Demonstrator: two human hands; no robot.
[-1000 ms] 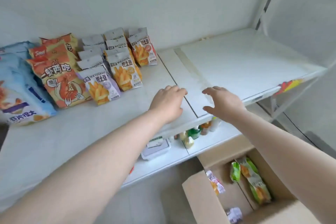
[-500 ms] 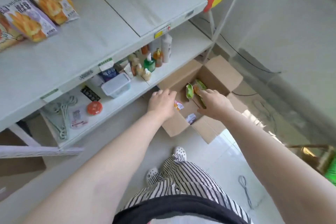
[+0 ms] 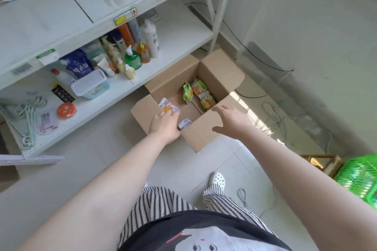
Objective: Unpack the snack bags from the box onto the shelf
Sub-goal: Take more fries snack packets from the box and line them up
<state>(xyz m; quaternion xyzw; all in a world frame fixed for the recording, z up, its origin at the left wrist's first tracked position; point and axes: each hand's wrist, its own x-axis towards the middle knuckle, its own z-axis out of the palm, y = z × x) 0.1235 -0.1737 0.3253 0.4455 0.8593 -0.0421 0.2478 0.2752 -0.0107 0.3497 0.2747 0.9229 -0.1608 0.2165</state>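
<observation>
An open cardboard box (image 3: 220, 69) stands on the floor below the shelves. Inside lie three green snack bags (image 3: 199, 87), a red-and-white snack bag (image 3: 169, 106) against the left wall, and a small purple-and-white bag (image 3: 184, 124) at the near wall. My left hand (image 3: 164, 126) reaches into the box's near left corner, fingertips touching the red-and-white bag's lower edge, without a clear grip. My right hand (image 3: 230, 120) hovers over the box's near right edge, fingers spread, holding nothing. The white upper shelf (image 3: 61, 16) is at top left.
The lower shelf (image 3: 175, 34) holds bottles (image 3: 152, 38), a lidded plastic container (image 3: 89, 84), a blue pouch, hangers and an orange round tin. Cables run over the tiled floor at right. A green mesh basket (image 3: 359, 177) sits at far right. My feet are just behind the box.
My view swung from the upper shelf down to the box on the floor. Both hands dropped from the shelf edge to the box; the left now touches the red-and-white bag.
</observation>
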